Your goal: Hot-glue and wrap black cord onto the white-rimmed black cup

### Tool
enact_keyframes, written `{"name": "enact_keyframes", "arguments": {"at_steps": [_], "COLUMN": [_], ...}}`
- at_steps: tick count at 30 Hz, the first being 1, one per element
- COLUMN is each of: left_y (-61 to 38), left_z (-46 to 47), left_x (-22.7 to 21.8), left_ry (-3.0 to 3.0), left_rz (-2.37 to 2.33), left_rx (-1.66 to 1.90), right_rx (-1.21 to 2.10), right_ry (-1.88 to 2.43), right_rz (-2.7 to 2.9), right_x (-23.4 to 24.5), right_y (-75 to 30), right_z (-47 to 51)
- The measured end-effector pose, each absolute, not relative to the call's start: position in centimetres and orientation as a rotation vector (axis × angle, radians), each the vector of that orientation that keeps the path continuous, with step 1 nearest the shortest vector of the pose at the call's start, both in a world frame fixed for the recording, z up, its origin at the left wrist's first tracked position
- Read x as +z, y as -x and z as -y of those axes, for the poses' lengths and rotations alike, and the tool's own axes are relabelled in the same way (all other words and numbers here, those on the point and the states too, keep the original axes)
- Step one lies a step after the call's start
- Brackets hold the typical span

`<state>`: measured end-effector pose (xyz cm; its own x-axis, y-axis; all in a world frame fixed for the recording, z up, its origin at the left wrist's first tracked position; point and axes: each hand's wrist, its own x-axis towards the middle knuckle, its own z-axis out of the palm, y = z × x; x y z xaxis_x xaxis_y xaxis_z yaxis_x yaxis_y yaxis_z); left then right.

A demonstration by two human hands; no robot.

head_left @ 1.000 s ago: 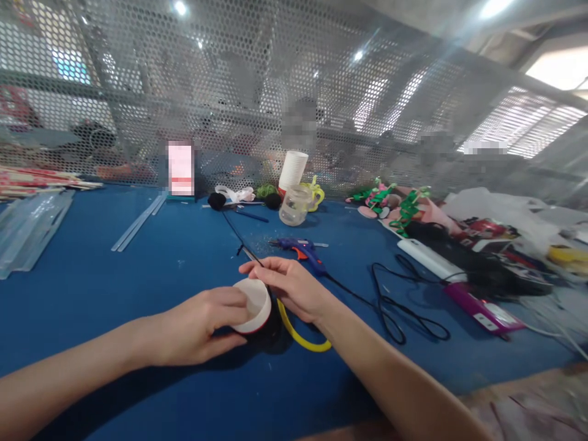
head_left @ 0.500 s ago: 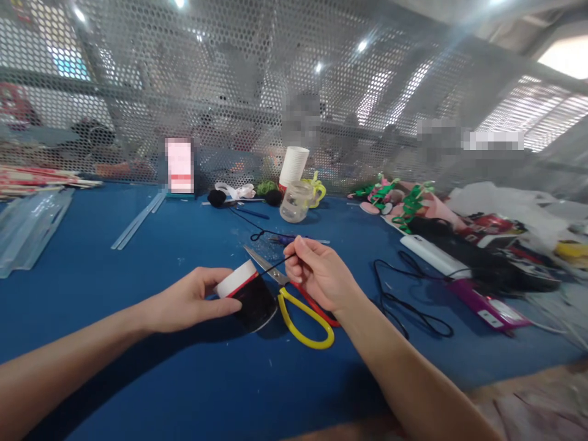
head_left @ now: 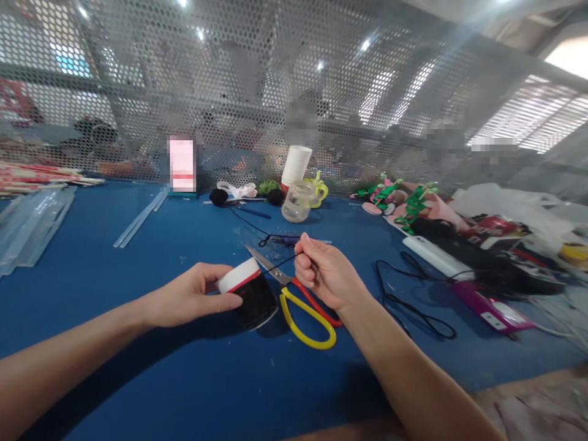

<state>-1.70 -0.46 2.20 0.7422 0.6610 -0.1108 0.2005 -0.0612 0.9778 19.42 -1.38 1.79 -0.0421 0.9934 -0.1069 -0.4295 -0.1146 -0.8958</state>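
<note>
Cup is just left of the scissors, tilted: base toward their yellow handle, white end away. Left hand nearer, grasping it. Right hand, by the red handle, pinches black yarn running straight from cup over the blades.

the desk is blue, the string black. the cup is banded white, thin red and black. the scissors have one yellow handle, one red. near the back edge, a ball is black; near the right edge, a power strip is purple.
</note>
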Motion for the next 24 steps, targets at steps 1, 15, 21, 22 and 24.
{"name": "enact_keyframes", "arguments": {"at_steps": [1,15,21,22,24], "left_y": [1.7,2.1,2.0,1.9,1.9], "left_z": [0.5,1.2,1.5,1.5,1.6], "left_x": [2.3,2.9,3.5,3.5,3.5], "left_ry": [-1.621,-1.823,-1.892,-1.906,-1.934], "left_rz": [-0.703,-0.624,-0.569,-0.563,-0.553], "left_rx": [0.433,0.466,0.512,0.515,0.519], "right_rx": [1.489,1.666,1.617,1.575,1.475], "right_ry": [0.954,0.972,1.019,1.038,1.078], "right_rz": [0.821,0.807,1.025,1.08,1.2], "right_x": [1.7,1.4,1.6,1.7,1.7], "right_y": [-19.4,-19.1,-18.6,-18.5,-18.2], "right_z": [1.3,1.1,2.0,2.2,2.5]}}
